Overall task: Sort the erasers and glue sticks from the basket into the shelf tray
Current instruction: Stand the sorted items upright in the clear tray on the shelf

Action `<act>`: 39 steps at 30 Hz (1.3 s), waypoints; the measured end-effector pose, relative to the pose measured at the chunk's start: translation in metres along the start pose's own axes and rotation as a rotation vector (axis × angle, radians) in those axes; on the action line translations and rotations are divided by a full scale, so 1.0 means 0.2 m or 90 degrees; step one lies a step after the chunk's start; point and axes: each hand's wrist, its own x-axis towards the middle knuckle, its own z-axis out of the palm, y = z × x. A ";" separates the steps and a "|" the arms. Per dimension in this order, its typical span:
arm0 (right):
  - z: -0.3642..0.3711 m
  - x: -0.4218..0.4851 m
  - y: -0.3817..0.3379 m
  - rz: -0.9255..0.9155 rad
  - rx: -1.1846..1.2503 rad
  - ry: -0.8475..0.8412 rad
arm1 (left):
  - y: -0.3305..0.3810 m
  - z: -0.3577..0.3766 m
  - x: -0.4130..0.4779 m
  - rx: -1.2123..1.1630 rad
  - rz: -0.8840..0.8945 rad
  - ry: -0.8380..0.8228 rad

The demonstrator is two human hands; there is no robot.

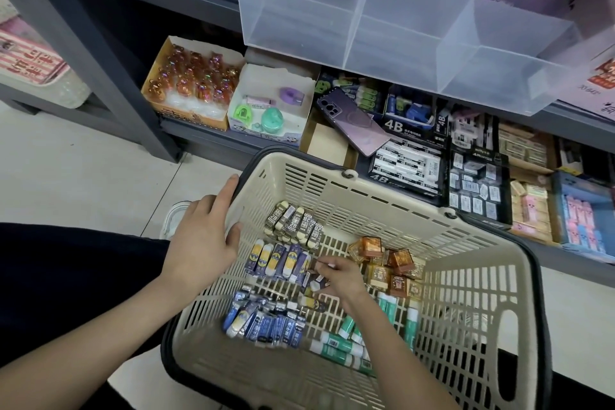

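The beige basket sits on the floor in front of the shelving, and both hands are at it. The left hand rests on the basket's left rim with its fingers fairly straight, the thumb lying against the inside of the wall; it holds nothing. The right hand reaches down to the basket floor near the middle, its fingers curled and pinching a small eraser.

Just left of that hand lies a row of purple-and-yellow erasers, with grey 2B erasers beyond them and blue erasers nearer the person. Amber cube erasers are heaped just right of the right hand. The green-and-white glue sticks lie beneath and beside the right wrist.

The clear, divided shelf tray juts from the shelf above, well apart from both hands. A phone lies on boxed stock on the lower shelf.
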 end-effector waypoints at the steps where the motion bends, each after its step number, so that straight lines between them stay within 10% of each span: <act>1: -0.02 -0.01 -0.02 -0.002 0.009 0.008 | 0.00 0.00 0.00 -0.003 -0.004 0.006; 8: -0.10 -0.28 -0.26 -0.089 0.214 -0.047 | 0.24 -0.07 -0.01 -0.091 0.171 0.099; 13: 0.01 -0.50 -0.37 -0.402 -0.003 -0.015 | 0.50 -0.08 -0.04 -0.615 -0.318 -0.417; 16: 0.05 -0.53 -0.36 -0.522 -0.110 0.005 | 0.46 -0.08 0.01 -0.891 -0.495 -0.450; 23: -0.11 -0.35 -0.21 -0.271 0.012 -0.144 | 0.37 -0.11 0.04 -0.830 -0.555 -0.393; 27: -0.14 -0.12 0.04 -0.144 -0.375 -0.086 | 0.35 -0.12 0.07 -0.897 -0.568 -0.394; 39: -0.08 0.05 0.19 -0.159 -0.552 -0.046 | 0.30 -0.06 0.07 -0.903 -0.547 -0.442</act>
